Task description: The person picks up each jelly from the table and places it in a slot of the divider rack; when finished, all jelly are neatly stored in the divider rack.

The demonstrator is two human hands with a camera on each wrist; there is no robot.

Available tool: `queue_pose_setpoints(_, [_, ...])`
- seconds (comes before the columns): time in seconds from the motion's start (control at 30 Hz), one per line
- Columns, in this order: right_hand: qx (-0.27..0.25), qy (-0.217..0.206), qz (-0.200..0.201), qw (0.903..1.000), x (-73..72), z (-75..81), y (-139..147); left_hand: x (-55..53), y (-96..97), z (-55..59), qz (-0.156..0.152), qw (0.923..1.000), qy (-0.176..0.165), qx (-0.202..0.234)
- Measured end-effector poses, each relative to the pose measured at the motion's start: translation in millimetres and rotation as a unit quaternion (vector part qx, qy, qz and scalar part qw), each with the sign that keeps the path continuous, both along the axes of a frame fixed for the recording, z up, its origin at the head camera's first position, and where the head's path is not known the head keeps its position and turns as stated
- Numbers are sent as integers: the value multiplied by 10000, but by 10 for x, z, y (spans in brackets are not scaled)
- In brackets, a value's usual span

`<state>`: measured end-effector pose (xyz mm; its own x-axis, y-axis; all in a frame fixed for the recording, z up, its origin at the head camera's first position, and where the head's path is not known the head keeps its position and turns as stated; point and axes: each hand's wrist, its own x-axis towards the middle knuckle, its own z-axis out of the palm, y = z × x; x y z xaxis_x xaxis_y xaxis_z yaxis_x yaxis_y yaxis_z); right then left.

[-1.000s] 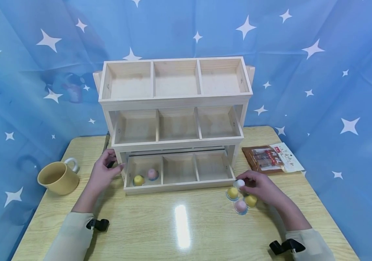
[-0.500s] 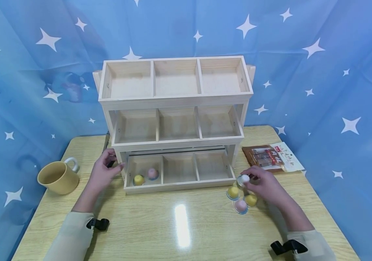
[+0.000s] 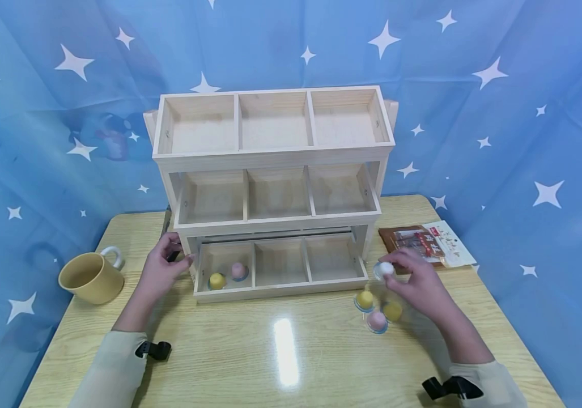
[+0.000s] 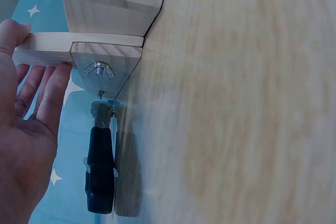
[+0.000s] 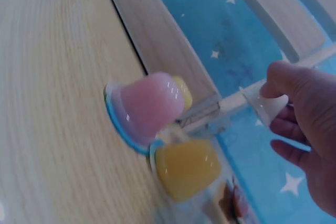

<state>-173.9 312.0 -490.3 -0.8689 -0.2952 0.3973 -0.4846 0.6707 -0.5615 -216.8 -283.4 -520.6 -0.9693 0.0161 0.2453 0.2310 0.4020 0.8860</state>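
A three-tier wooden rack (image 3: 273, 154) stands on the table. My left hand (image 3: 164, 265) grips its left upright; in the left wrist view, the thumb is on one side of the wood and the fingers on the other. With thumb and fingers, my right hand (image 3: 418, 280) pinches a white jelly cup (image 3: 385, 269) above the table, right of the lowest tray. Below it on the table are two yellow jelly cups (image 3: 364, 300) and a pink jelly cup (image 5: 152, 103). Another yellow cup (image 3: 216, 281) and pink cup (image 3: 238, 271) lie in the lowest tray's left compartment.
A yellow mug (image 3: 92, 277) is left of my left hand. Behind my right hand lies a brown and white snack packet (image 3: 428, 243). A black-handled tool (image 4: 100, 166) sits beside the rack's left foot. A starry blue curtain (image 3: 291, 45) hangs close behind.
My right hand has lifted the white jelly cup from beside the other cups and moved it slightly back and to the right. The left hand stays on the rack.
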Motion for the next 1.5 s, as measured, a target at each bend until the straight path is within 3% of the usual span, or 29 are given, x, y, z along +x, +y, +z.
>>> queue_pose_setpoints(0.2, [-256,139,36,9996,-3,67,-151,-1,-4,-2,-3,10000,9,45])
queue_pose_setpoints(0.93, [-632,-155,1363,9885,-221,176,-1174,2,16,29,-67,9999,1,92])
queue_pose_setpoints(1.3, [-842,-253,1847,9789,-315,107,-1716,-21,-9,-9,-55,10000,55,-8])
queue_pose_setpoints(1.5, [-704,-437,1939,9775,-383,75,-1900,-31,-16,-16,-64,9999,85,-7])
